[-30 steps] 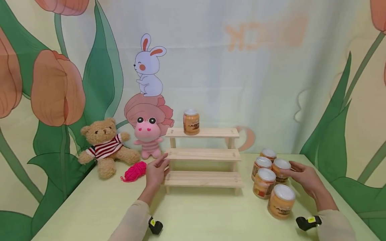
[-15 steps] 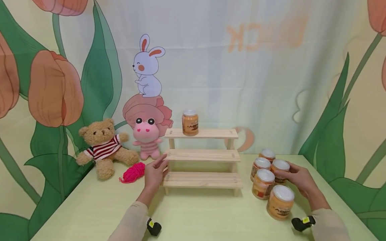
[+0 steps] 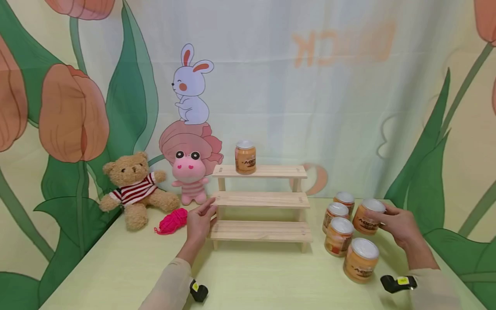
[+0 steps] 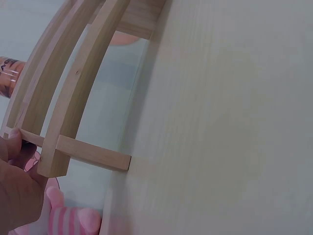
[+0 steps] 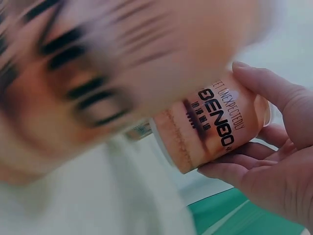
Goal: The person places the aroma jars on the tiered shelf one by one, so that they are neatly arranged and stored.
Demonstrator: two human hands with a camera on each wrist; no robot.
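Observation:
My right hand (image 3: 401, 226) grips an orange jar with a white lid (image 3: 364, 221), thumb on one side and fingers on the other; its printed label shows in the right wrist view. The jar is raised beside several similar jars (image 3: 339, 241) at the right of the table. My left hand (image 3: 198, 224) holds the left side of a three-tier wooden stand (image 3: 263, 199). In the left wrist view, the left thumb and fingers pinch the stand's side rail (image 4: 93, 152). Another orange jar (image 3: 246, 159) stands upright on the top tier, left of its middle.
Left of the stand sit a teddy bear (image 3: 133, 181) in a striped shirt and a pink plush toy (image 3: 190, 172). A ball of pink yarn (image 3: 172, 221) lies before them. One jar (image 3: 361, 260) stands nearest the front. A printed curtain (image 3: 329, 107) hangs behind the table (image 3: 255, 280).
My right hand has closed around a jar in the group and lifted it slightly up and to the right. The left hand stays at the stand's side.

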